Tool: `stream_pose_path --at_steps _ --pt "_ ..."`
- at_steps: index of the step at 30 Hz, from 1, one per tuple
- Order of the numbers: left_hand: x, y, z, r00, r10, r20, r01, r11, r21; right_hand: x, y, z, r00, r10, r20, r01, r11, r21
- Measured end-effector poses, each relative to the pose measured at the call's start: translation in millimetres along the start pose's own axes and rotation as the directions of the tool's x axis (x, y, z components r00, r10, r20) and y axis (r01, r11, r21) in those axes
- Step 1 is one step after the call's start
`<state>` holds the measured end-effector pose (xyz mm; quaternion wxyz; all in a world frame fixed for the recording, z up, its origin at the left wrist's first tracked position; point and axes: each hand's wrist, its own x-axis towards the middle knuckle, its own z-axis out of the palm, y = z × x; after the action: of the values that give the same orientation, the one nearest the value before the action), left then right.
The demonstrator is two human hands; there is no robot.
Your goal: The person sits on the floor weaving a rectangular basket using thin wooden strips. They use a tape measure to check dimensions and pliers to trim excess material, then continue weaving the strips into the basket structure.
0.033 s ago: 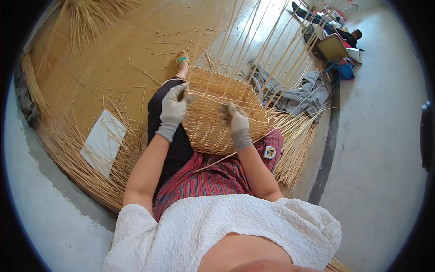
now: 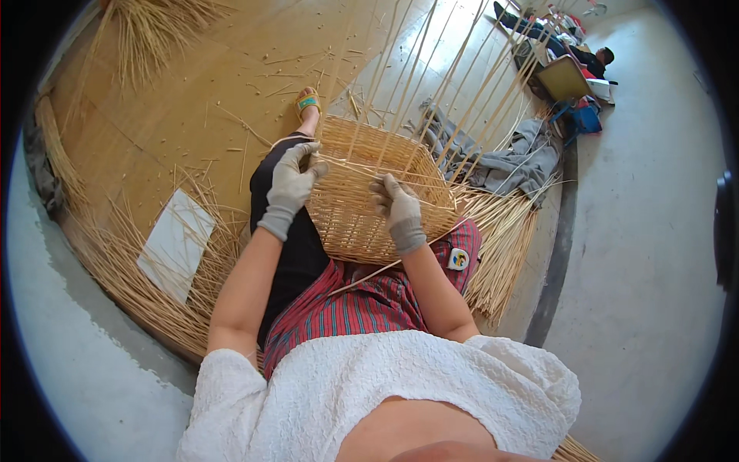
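- Both hands grip: the left hand [image 2: 291, 183] pinches a thin strand [image 2: 350, 164] between bent fingers, and the right hand [image 2: 400, 206] has its fingers curled around the same strand, lower and to the right.
- One basket [image 2: 362, 223] sits on the lap, right under the grip. Its near wall is below the hands, and its open top is just past them.
- Two gloves cover the hands, one on each. They are pale, with soft grey cuffs.
- Tall sticks [image 2: 419, 58] stand up beyond the grip, too many to count for sure. They are long, thin and pale.
- One basket, woven tight, looks bumpy, shiny and straw-yellow, with round corners.
- One striped apron [image 2: 362, 300] of red cloth lies nearer the body than the grip.
- One white sheet [image 2: 177, 245], flat with straight sides, lies left of the grip on loose straws.
- One big straw pile [image 2: 500, 254], stiff and thin, lies right of the grip.
- One grey cloth [image 2: 531, 154], crumpled, lies past that pile.
- One yellow sandal [image 2: 306, 100] shows ahead of the left hand.
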<state>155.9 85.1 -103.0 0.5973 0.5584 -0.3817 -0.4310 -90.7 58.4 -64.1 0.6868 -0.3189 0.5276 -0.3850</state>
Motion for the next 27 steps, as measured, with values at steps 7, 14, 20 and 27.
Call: stream_pose_path --at_steps 7,14,20,27 --pt "14 16 -11 0.976 -0.204 0.074 0.206 0.979 -0.013 -2 -43 68 0.893 -0.444 -0.076 0.370 0.820 -0.438" --pt "16 5 4 0.999 0.010 -0.052 0.005 0.961 0.278 119 -76 126 0.468 -0.818 0.334 0.616 0.031 -0.787" --pt "-2 41 -1 0.976 0.154 0.155 -0.214 0.811 0.544 11 -45 14 0.824 -0.543 0.165 0.560 0.824 -0.088" --pt "-27 34 2 0.922 0.383 -0.057 -0.301 0.802 0.516 -61 -36 -88 0.853 -0.363 -0.374 0.441 0.886 0.146"
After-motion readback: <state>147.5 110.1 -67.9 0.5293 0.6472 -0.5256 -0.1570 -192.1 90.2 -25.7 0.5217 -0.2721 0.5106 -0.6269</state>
